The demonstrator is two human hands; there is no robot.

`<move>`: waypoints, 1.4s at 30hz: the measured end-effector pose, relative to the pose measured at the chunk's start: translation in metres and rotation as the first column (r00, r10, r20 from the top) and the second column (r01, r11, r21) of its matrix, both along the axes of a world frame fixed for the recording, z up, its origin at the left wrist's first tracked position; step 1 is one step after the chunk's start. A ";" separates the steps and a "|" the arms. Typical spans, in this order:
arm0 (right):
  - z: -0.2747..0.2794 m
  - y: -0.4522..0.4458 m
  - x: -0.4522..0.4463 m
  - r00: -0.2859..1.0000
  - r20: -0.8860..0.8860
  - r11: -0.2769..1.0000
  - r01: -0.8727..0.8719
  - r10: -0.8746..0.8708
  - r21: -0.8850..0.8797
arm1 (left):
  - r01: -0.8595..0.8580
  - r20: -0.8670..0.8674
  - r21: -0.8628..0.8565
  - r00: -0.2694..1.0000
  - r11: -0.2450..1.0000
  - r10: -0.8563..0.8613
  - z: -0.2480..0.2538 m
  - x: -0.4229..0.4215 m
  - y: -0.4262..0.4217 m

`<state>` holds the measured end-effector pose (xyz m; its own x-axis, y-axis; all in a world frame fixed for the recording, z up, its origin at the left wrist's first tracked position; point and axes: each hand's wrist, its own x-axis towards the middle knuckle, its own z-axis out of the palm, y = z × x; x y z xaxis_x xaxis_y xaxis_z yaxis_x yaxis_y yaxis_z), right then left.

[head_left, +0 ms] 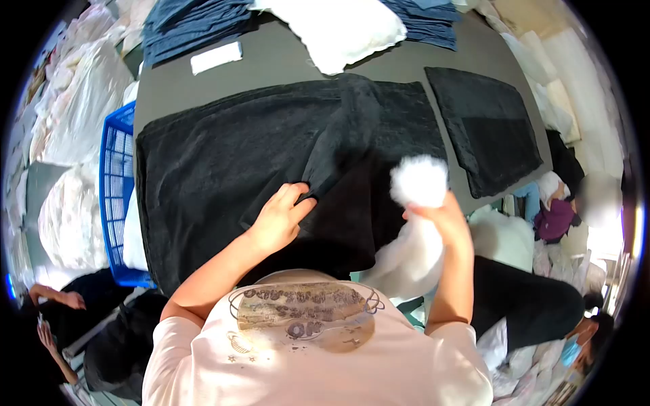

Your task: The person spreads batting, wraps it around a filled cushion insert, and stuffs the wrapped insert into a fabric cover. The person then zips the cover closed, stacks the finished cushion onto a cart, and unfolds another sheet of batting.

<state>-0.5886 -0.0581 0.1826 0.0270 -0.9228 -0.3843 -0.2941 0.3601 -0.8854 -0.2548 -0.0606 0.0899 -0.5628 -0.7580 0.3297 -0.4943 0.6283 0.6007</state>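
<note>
Black fabric covers (223, 149) lie spread in a stack across the table in front of me. My left hand (281, 215) pinches the edge of the top black cover, lifting a fold so a dark opening shows. In my right hand (440, 220) is a clump of white fluffy stuffing (420, 181), gripped near its middle. Its upper end puffs out above my fingers over the cover's right side, and a longer part hangs below toward my lap.
A folded black cover (497, 135) lies at the table's right. At the back are blue fabric stacks (196, 30), a white cushion-like piece (338, 34) and a small white cloth (217, 57). A blue plastic basket (116, 196) stands left of the table. Other people work at both sides.
</note>
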 end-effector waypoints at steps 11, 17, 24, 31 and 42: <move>-0.040 -0.100 0.081 0.986 0.160 0.994 0.017 -0.034 0.108 | -0.143 0.543 -0.480 0.726 0.866 0.421 0.063 0.251 -0.109; -0.090 -0.031 0.085 0.998 -0.039 0.989 -0.047 0.053 0.138 | -0.629 0.926 -0.074 0.245 0.774 0.288 -0.051 0.371 -0.147; -0.078 0.028 0.066 0.983 -0.089 0.946 0.180 -0.161 0.271 | -0.783 0.269 -0.071 0.582 0.619 0.767 -0.088 0.363 -0.119; -0.040 0.052 0.090 0.968 -0.084 0.938 0.252 -0.239 0.238 | -0.868 0.501 0.055 0.452 0.494 0.738 -0.086 0.373 -0.160; -0.048 0.154 0.023 0.915 0.127 0.834 0.284 -0.383 0.474 | 0.604 -0.695 0.667 0.295 0.436 0.656 0.056 0.143 -0.137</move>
<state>-0.5658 0.0958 0.1351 -0.1265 -0.6268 -0.7689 0.0877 0.7650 -0.6380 -0.1122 -0.1975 0.1457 -0.3797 -0.9025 -0.2030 0.6785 -0.4209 0.6020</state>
